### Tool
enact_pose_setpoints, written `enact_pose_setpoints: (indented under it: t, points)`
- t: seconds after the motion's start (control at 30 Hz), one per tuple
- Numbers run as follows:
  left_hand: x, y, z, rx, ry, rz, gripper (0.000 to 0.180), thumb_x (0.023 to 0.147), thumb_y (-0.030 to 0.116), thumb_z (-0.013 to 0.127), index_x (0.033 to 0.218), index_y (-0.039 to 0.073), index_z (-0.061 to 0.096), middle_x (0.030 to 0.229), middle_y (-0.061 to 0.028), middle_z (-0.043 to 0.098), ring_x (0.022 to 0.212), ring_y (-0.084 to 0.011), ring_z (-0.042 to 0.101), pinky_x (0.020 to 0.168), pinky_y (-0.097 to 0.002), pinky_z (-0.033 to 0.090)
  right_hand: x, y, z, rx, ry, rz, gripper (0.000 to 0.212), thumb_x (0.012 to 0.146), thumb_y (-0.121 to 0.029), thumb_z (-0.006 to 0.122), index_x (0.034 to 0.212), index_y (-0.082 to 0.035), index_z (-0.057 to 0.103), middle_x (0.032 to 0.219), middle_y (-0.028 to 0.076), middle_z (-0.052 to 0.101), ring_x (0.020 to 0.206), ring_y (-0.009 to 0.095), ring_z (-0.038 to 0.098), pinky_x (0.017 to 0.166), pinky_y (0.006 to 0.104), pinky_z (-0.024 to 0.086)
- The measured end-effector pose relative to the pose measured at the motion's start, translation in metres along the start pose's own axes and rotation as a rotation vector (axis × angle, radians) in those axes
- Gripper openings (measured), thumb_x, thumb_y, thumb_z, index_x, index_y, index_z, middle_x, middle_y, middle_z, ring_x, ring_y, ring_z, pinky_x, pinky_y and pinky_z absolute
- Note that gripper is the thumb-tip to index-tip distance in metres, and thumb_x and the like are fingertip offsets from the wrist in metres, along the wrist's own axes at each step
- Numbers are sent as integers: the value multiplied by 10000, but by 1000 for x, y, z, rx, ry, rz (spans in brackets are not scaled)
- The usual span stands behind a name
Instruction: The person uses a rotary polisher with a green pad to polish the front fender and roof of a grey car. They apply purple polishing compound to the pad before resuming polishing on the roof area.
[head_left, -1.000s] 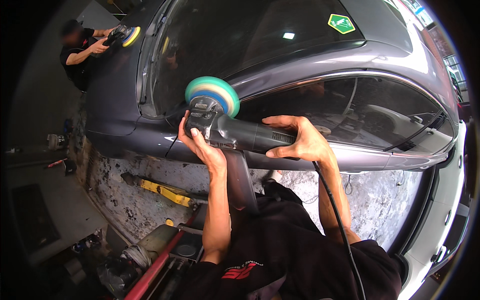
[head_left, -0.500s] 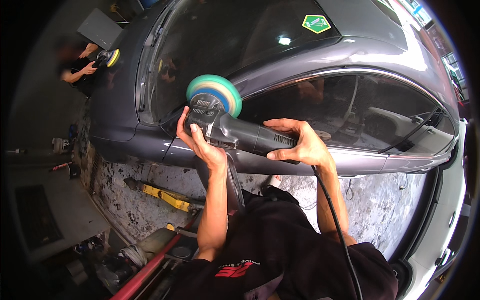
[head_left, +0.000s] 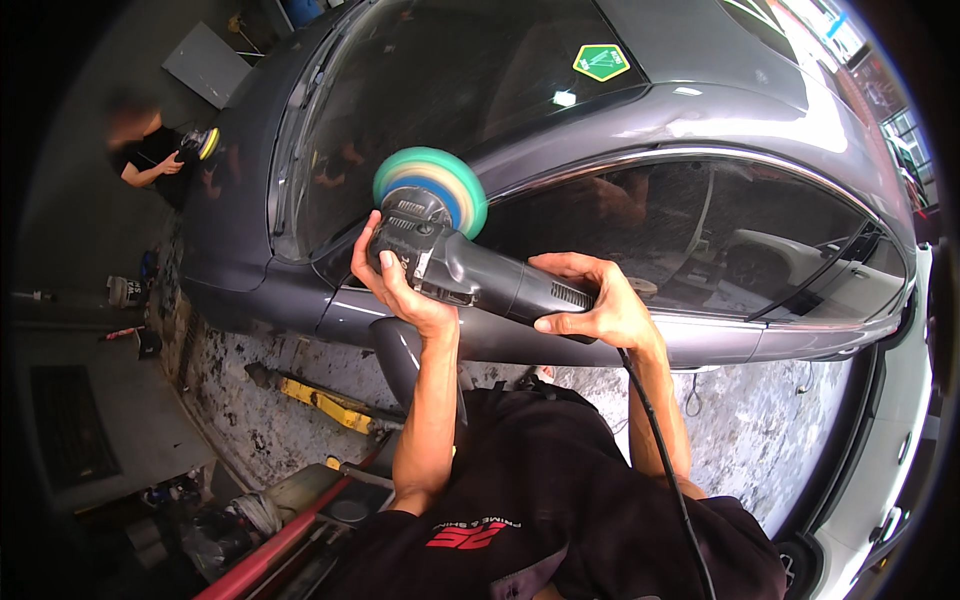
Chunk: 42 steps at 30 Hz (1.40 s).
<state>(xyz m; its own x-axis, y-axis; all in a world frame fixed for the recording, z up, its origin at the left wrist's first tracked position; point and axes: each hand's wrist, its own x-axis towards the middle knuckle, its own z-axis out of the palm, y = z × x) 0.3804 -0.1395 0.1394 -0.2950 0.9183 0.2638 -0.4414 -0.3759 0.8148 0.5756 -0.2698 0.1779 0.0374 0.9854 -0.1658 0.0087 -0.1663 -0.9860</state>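
Observation:
A black corded car polisher (head_left: pixel 485 275) is held up in both my hands over the side of a dark grey car (head_left: pixel 560 140). My left hand (head_left: pixel 405 290) cups the polisher's head from below, fingers curled around it. Around the rear grip, beside the vents, my right hand (head_left: pixel 605 305) is closed. The round foam pad (head_left: pixel 440 180), green with cream and blue layers, looks smeared as if spinning. It overlaps the pillar between windshield and side window; whether it touches the paint I cannot tell. A black cord (head_left: pixel 655 420) runs from the grip down over my right side.
Another person (head_left: pixel 145 150) at the far left holds a polisher with a yellow pad (head_left: pixel 208 143) near the hood. A yellow jack-like bar (head_left: pixel 325 402) lies on the stained floor. The car's side mirror (head_left: pixel 400 355) juts out below my left hand. A white car (head_left: pixel 880 440) stands at right.
My view has shifted slightly, and the windshield sticker appears farther left. The polisher stays nearly in place in my hands. The other person's body and polisher have moved a little.

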Motion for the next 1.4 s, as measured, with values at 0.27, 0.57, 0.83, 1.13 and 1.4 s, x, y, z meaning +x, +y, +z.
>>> enact_pose_setpoints:
  t: [0.27,0.57,0.83,1.13,1.4]
  points:
    - [-1,-2,16,-1,-29,34,526,1042,343,556,1437,-3,512,1527,-210,550,1400,-339,557,1166,-480,499,-10,3,-10,33,9,-28,827,720,-165,990,1441,51,646,1269,166,759,1198,243,714,1102,380,520]
    - [-6,-4,33,-45,-112,35,508,1037,325,562,1428,4,516,1523,-211,556,1423,-337,535,1185,-483,482,-24,16,-18,73,25,-63,829,749,-174,977,1474,23,626,1282,165,759,1211,233,706,1083,375,522]
    - [-6,-1,50,-35,-173,47,486,1035,296,551,1412,-10,546,1505,-206,582,1405,-329,552,1195,-468,472,-31,25,-21,100,38,-107,852,774,-180,977,1510,8,592,1315,169,750,1239,232,696,1110,384,507]
    - [-12,-7,65,-25,-232,112,471,1042,281,513,1406,-16,552,1499,-213,581,1413,-327,545,1214,-487,450,-42,28,-32,155,84,-124,891,762,-152,980,1541,-19,569,1341,157,755,1251,210,692,1150,368,469]
    - [-17,-3,86,30,-284,114,487,1036,290,472,1399,-25,553,1500,-221,577,1404,-332,554,1190,-482,479,-50,31,-40,204,110,-138,892,766,-155,978,1542,-8,563,1341,152,755,1258,207,692,1155,370,467]
